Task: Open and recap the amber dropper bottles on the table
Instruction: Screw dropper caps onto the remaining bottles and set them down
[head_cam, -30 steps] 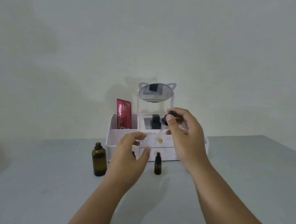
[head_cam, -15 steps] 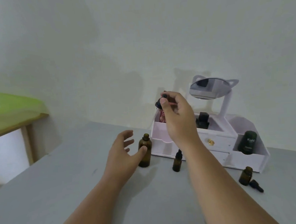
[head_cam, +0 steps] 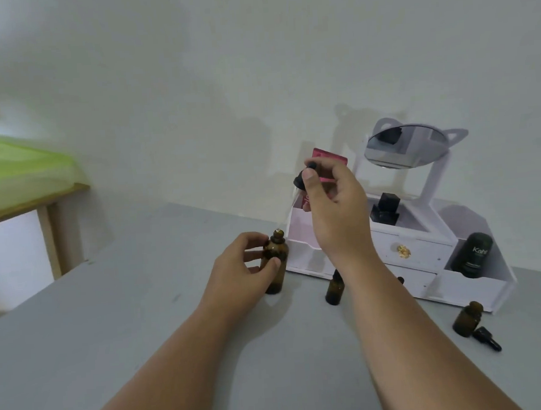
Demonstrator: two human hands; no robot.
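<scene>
My left hand [head_cam: 246, 266] is down at the centre of the frame, fingers and thumb curled around the tall amber bottle [head_cam: 274, 261], which stands upright on the grey table [head_cam: 112, 325] with its neck bare and uncapped. My right hand [head_cam: 332, 207] is raised above it, just right of centre, pinching a black dropper cap [head_cam: 302, 177] between thumb and fingertips, the cap well clear of the bottle's mouth. Below that wrist, a small amber bottle [head_cam: 335, 288] stands upright with its black cap on, close to the front of the white organizer [head_cam: 424, 258]. Over at the lower right, another short amber bottle [head_cam: 467, 319] stands open, and a loose black dropper cap [head_cam: 486, 339] lies on its side just beside it on the table. The organizer sits against the wall at right of centre, with a round cat-eared mirror [head_cam: 398, 148] on top, tilted back. A red tube [head_cam: 330, 163] pokes up from its left compartment, partly hidden behind my right hand, a black angular item [head_cam: 385, 210] sits in the middle tray, and a dark Kahf bottle [head_cam: 473, 254] leans in the right compartment. At the left edge, a wooden table with a green cover [head_cam: 13, 169] shows, blurred.
</scene>
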